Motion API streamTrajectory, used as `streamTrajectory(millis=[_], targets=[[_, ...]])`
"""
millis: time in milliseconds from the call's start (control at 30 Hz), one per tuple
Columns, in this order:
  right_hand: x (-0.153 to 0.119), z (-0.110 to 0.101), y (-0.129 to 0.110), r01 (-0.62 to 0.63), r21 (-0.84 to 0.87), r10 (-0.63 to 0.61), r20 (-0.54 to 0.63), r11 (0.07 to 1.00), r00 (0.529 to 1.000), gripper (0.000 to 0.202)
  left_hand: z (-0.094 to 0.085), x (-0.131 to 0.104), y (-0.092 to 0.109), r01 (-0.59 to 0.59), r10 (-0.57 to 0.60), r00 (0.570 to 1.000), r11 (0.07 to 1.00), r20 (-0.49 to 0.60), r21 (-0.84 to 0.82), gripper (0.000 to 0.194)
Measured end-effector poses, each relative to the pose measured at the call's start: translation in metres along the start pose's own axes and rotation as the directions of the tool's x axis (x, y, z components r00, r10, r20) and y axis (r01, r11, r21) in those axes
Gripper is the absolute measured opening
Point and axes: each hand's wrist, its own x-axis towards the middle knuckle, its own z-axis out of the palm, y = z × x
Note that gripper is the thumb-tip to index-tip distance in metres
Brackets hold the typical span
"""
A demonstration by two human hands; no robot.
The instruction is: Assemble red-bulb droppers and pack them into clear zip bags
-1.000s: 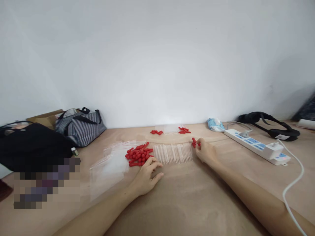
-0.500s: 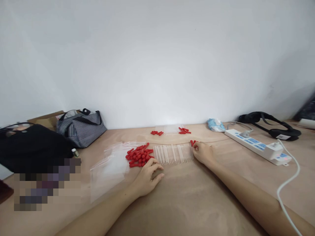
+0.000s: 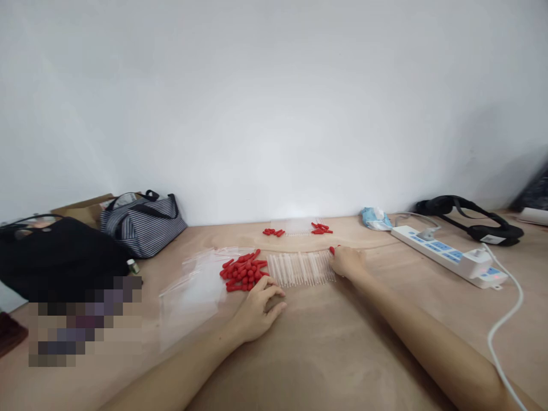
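My left hand (image 3: 260,311) rests on the table with its fingers apart and slightly curved. Its fingertips lie at the near right edge of a pile of red rubber bulbs (image 3: 243,273) with narrow necks. A row of thin clear tubes (image 3: 302,268) lies side by side between my hands. At the right end of that row, my right hand (image 3: 349,262) is closed, its fingers curled down. A bit of red bulb (image 3: 332,250) shows just beyond its knuckles; the fingertips and whatever they hold are hidden.
Clear zip bags (image 3: 192,291) lie left of the pile. Farther back are more tubes (image 3: 297,227) between two small groups of red bulbs (image 3: 274,232). A power strip (image 3: 445,254), a tissue pack (image 3: 375,218) and a black headset (image 3: 492,225) sit right; a striped bag (image 3: 149,225) stands left.
My right hand has shifted slightly left, over the end of the tube row, and turned so its fingertips and most of the red bulbs there are now covered. My left hand stays put.
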Motion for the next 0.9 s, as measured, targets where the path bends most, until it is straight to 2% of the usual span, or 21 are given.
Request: streamTrajectory(millis=[100,167,267,333,400,500,567,633,733,800,833,900], targets=[[-0.001,-0.001,0.000,0.015,0.004,-0.015,-0.016,1.000,1.000,0.024,0.003,0.000,-0.001,-0.002,0.003,1.000,0.999,-0.029,0.033,0.010],[-0.001,-0.003,0.001,0.024,0.008,-0.024,-0.035,1.000,0.999,0.025,0.001,0.002,-0.004,0.013,0.000,0.992,0.995,-0.128,0.098,0.008],[-0.006,-0.007,0.003,0.061,0.019,-0.059,-0.069,0.998,0.996,0.028,-0.011,0.009,-0.013,0.101,-0.016,0.951,0.959,-0.308,0.264,0.004],[-0.012,-0.005,0.003,0.136,0.054,-0.129,-0.113,0.989,0.985,0.026,-0.024,0.014,-0.022,0.151,-0.028,0.946,0.920,-0.324,0.362,0.007],[-0.021,0.001,0.003,0.287,0.143,-0.255,-0.205,0.947,0.945,0.022,-0.035,0.018,-0.031,0.120,-0.021,0.970,0.907,-0.242,0.403,0.009],[-0.036,0.014,0.001,0.552,0.279,-0.431,-0.392,0.786,0.813,0.017,-0.042,0.020,-0.043,0.059,-0.004,0.990,0.921,-0.143,0.385,0.011],[-0.045,0.022,-0.002,0.655,0.306,-0.480,-0.482,0.691,0.732,0.015,-0.041,0.020,-0.047,0.035,0.020,0.989,0.929,-0.144,0.369,0.012],[-0.051,0.027,-0.004,0.708,0.306,-0.499,-0.537,0.637,0.681,0.013,-0.038,0.019,-0.049,-0.001,0.072,0.981,0.930,-0.178,0.369,0.015],[-0.057,0.033,-0.007,0.728,0.314,-0.515,-0.542,0.609,0.664,0.012,-0.033,0.018,-0.048,-0.032,0.145,0.944,0.935,-0.298,0.354,0.017],[-0.060,0.035,-0.008,0.733,0.331,-0.531,-0.522,0.595,0.667,0.011,-0.030,0.017,-0.043,-0.033,0.145,0.909,0.960,-0.390,0.279,0.019],[-0.061,0.036,-0.008,0.736,0.342,-0.539,-0.515,0.585,0.667,0.011,-0.028,0.016,-0.039,-0.040,0.128,0.901,0.976,-0.415,0.215,0.021],[-0.064,0.035,-0.007,0.740,0.359,-0.535,-0.521,0.569,0.665,0.012,-0.024,0.013,-0.028,-0.069,0.093,0.913,0.995,-0.396,0.075,0.023]])
